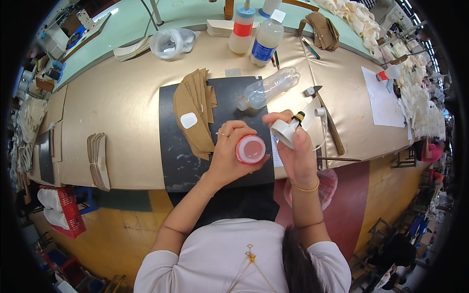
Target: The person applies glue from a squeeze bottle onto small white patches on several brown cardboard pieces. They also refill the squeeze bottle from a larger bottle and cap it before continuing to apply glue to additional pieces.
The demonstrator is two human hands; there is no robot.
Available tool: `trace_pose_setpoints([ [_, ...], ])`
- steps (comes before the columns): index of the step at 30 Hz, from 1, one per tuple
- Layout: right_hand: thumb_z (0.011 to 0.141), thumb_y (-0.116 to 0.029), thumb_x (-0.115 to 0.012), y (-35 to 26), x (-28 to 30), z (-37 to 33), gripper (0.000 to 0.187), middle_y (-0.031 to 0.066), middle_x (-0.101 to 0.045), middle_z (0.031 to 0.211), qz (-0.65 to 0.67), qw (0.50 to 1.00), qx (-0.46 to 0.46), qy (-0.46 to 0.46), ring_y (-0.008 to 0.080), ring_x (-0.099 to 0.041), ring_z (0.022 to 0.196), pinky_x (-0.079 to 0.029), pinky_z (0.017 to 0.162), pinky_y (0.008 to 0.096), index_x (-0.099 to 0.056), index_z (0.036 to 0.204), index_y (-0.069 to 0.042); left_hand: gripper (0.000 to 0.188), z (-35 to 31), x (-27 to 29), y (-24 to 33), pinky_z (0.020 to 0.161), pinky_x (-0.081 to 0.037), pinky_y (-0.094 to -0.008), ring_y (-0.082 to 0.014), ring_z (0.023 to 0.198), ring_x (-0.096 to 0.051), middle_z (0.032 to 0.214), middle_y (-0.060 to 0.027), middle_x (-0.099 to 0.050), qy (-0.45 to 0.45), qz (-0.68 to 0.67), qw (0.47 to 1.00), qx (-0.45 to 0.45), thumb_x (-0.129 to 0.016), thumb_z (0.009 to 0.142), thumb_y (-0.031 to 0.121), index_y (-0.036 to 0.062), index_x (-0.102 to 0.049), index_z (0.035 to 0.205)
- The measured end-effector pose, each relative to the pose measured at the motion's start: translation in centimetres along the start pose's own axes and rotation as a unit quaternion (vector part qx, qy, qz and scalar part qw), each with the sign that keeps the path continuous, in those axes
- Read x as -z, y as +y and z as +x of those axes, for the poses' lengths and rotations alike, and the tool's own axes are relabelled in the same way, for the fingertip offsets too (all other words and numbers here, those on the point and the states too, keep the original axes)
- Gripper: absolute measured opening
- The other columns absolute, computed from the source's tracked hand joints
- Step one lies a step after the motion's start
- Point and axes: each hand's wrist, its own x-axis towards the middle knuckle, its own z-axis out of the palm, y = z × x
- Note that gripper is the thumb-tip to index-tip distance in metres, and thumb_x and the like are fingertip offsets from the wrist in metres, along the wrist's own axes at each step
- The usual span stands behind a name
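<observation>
My left hand [225, 155] is wrapped round a small red jar [251, 149] with a whitish rim, held above the black mat [171, 141]. Pink shows inside the rim. In my right hand [299, 163], just to the right of the jar, is a white round lid [285, 134] with a stub banded in black and yellow on top. Lid and jar are apart. Beyond them a clear plastic bottle [269, 88] lies on its side. Brown cut pieces [193, 112] are fanned out left of my left hand, with a white oval patch on them.
A hammer [330, 124] lies to the right, near a white cord. Two upright bottles, one red-labelled [242, 29] and one blue-labelled [267, 39], stand at the back. More stacked pieces [98, 161] lie left on the gold-covered table [132, 112]. Pencils [310, 49] rest at the back right.
</observation>
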Motion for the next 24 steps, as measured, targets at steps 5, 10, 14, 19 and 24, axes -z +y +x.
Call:
trace_pose_setpoints([
  [5, 0.100, -0.038, -0.046, 0.8, 0.0, -0.1, 0.051, 0.0148, -0.054, 0.129, 0.081, 0.994, -0.030, 0.068, 0.0165, -0.054, 0.111, -0.040, 0.100, 0.0314, -0.053, 0.126, 0.005, 0.059, -0.9, -1.1, -2.1, 0.085, -0.043, -0.0396, -0.0312, 0.099, -0.054, 0.101, -0.0098, -0.056, -0.009, 0.003, 0.999, 0.052, -0.089, 0.058, 0.018, 0.0065, -0.055, 0.106],
  [10, 0.099, -0.041, -0.049, 2.1, 1.0, -0.3, 0.053, 0.0157, -0.059, 0.125, 0.113, 0.987, -0.029, 0.109, 0.0185, -0.059, 0.102, -0.044, 0.096, 0.0339, -0.054, 0.126, 0.004, 0.070, -2.2, -1.4, -2.7, 0.088, -0.045, -0.0324, -0.0228, 0.102, -0.054, 0.111, -0.0101, -0.050, 0.008, -0.014, 0.998, 0.058, -0.091, 0.060, 0.014, 0.0062, -0.048, 0.115],
  [14, 0.099, -0.045, -0.048, 2.3, 1.4, -0.6, 0.056, 0.0115, -0.062, 0.115, 0.134, 0.982, -0.047, 0.125, 0.0190, -0.059, 0.099, -0.045, 0.094, 0.0366, -0.052, 0.130, 0.002, 0.070, -2.9, -1.8, -2.5, 0.092, -0.044, -0.0353, -0.0232, 0.106, -0.052, 0.115, -0.0109, -0.048, 0.067, -0.052, 0.995, 0.053, -0.092, 0.059, 0.015, 0.0062, -0.049, 0.113],
  [19, 0.101, -0.047, -0.043, 2.7, 1.9, -1.0, 0.053, 0.0091, -0.062, 0.102, 0.272, 0.952, -0.088, 0.109, 0.0196, -0.058, 0.097, -0.048, 0.090, 0.0397, -0.052, 0.129, -0.003, 0.069, -3.0, -0.6, -2.2, 0.097, -0.042, -0.0378, -0.0259, 0.113, -0.050, 0.120, -0.0121, -0.047, 0.044, 0.036, 0.998, 0.029, -0.090, 0.060, 0.015, 0.0055, -0.050, 0.116],
  [24, 0.101, -0.044, -0.044, 2.4, 1.5, -1.2, 0.049, 0.0079, -0.063, 0.102, 0.291, 0.946, -0.077, 0.122, 0.0190, -0.059, 0.097, -0.049, 0.088, 0.0383, -0.053, 0.128, -0.004, 0.071, -2.2, 0.9, -1.4, 0.099, -0.040, -0.0368, -0.0277, 0.120, -0.046, 0.125, -0.0141, -0.046, 0.018, 0.092, 0.995, 0.045, -0.088, 0.062, 0.017, 0.0049, -0.051, 0.121],
])
